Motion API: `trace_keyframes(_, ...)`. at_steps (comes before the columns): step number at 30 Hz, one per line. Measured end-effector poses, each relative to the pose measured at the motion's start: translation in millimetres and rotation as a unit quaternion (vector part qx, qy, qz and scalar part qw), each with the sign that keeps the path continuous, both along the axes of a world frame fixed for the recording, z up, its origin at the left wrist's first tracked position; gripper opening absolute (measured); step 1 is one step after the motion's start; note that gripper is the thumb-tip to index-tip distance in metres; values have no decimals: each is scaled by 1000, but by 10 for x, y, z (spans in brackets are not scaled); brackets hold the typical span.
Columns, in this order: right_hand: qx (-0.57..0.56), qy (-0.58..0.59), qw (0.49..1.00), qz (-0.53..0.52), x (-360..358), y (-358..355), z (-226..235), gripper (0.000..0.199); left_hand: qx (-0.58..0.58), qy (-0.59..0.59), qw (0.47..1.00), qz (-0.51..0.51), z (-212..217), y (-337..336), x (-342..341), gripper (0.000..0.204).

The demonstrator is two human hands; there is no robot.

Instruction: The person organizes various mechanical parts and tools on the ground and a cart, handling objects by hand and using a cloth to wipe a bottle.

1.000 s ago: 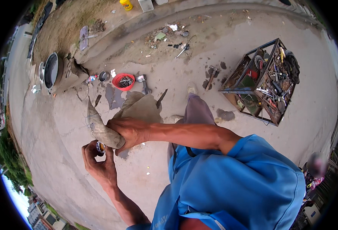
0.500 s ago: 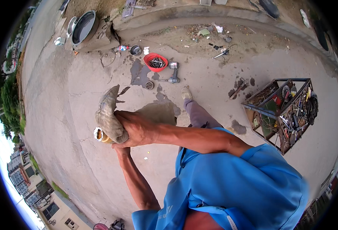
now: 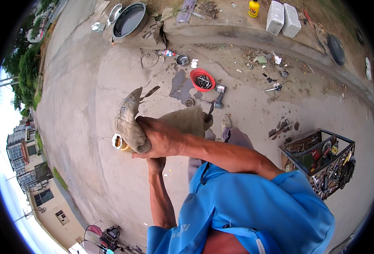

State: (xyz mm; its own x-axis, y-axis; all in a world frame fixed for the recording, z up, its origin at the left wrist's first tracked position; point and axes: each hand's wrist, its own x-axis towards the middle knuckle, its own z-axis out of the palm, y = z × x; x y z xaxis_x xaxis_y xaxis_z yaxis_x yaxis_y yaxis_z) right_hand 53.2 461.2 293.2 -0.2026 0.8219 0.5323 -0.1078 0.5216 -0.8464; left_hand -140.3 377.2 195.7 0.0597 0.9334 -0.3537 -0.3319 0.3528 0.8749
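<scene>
We record one open-framed tool crate point(image 3: 295, 161), packed with mixed tools too tangled to count. One large dark basin point(image 3: 144, 23) shows a dark grey surface inside; we cannot tell whether it is liquid. One smaller pale basin point(image 3: 114, 13) is just beside it. One grey-brown cloth point(image 3: 130, 127) is in front of the person, with the right hand point(image 3: 163, 137) closed around it. The left hand point(image 3: 156, 162) is mostly hidden below; we cannot tell its grip. We count two white blocks point(image 3: 275, 17), side by side, and one red bowl point(image 3: 199, 73) holding a heap of dark metal pieces. One power tool point(image 3: 218, 99) lies near the bowl, one hammer point(image 3: 280, 130) near the crate. We note one yellow bottle point(image 3: 253, 8), one small pot point(image 3: 182, 63) and one amber cylinder point(image 3: 125, 147), silvery-rimmed, protruding leftward just beside the cloth.
</scene>
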Motion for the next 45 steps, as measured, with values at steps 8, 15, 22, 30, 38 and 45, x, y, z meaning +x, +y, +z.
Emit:
trace_keyframes(8, -19, 7, 1000, -15, 310, 299, -32, 69, -17, 394, 900, -184, 73, 354, 86, 63)
trace_keyframes(15, -28, -36, 997, -64, 659, 252, -116, 71, 108, 346, 924, -120, 118, 804, -71, 47)
trace_keyframes(22, 1, -95, 981, -170, 1017, 111, -164, 70, -7, 56, 998, -37, 1214, 1247, 709, 27)
trace_keyframes(30, -53, -95, 968, -227, 1188, -468, -12, 75, 272, 167, 944, -79, 1063, 346, 1220, 44)
trace_keyframes(38, -203, 48, 958, -197, 1009, -1201, -27, 58, 288, 174, 938, -84, 879, -289, 1594, 61)
trace_keyframes(45, 54, -172, 915, -361, 1256, -1919, -78, 73, 350, 172, 921, -24, 850, -752, 1975, 62)
